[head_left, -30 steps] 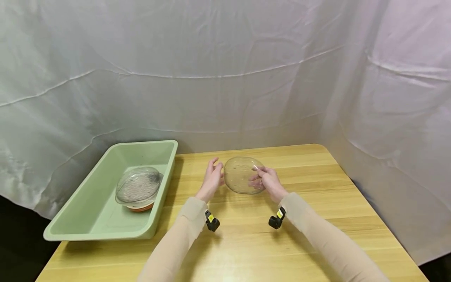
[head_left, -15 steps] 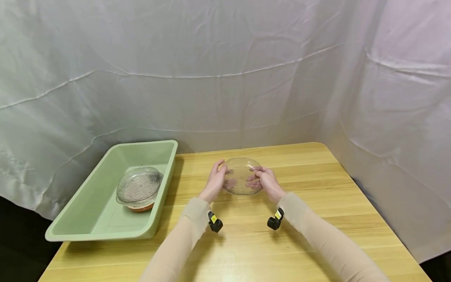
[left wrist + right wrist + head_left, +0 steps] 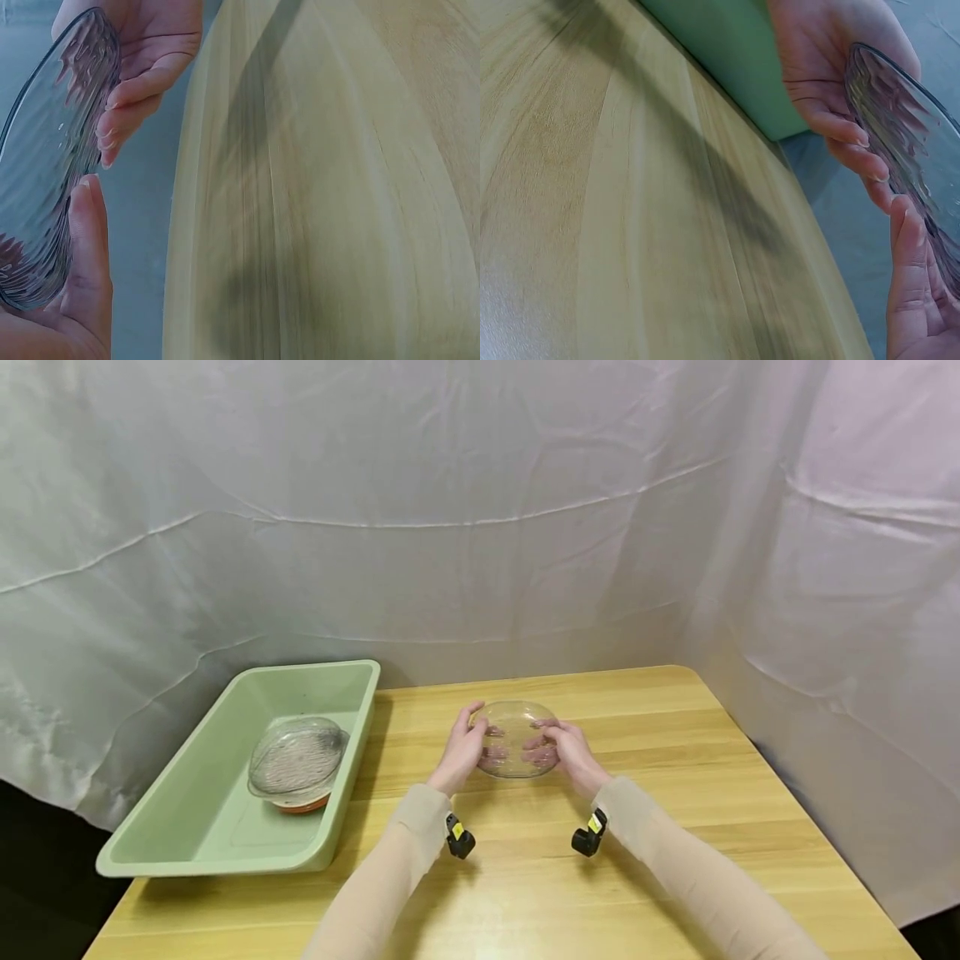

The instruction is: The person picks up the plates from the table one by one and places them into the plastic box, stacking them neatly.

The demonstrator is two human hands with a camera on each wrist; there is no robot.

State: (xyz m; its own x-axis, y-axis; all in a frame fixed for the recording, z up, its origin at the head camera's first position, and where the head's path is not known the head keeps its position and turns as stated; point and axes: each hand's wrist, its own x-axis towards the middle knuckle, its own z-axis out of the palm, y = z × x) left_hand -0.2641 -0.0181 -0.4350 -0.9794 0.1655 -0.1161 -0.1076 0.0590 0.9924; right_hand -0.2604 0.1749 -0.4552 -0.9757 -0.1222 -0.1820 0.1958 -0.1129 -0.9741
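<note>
A clear glass plate [image 3: 516,739] is held up above the table between both hands, and fingers show through it. My left hand [image 3: 460,750] grips its left edge, thumb on the near face and fingers behind. On the opposite edge my right hand [image 3: 576,756] holds it the same way. Seen almost edge-on in the left wrist view, the plate [image 3: 56,150] has a wavy, ridged underside. Fingertips of the two hands come close together beneath the plate [image 3: 930,157] in the right wrist view.
To the left on the wooden table [image 3: 540,877] stands a green tub [image 3: 225,864]. Inside it a clear ridged glass dish [image 3: 296,760] lies over an orange-rimmed dish [image 3: 302,807]. Grey curtains [image 3: 450,568] hang behind and to the right.
My left hand has moved right and taken hold of the plate's left edge; a second ago it was apart from it. The right hand has kept its grip.
</note>
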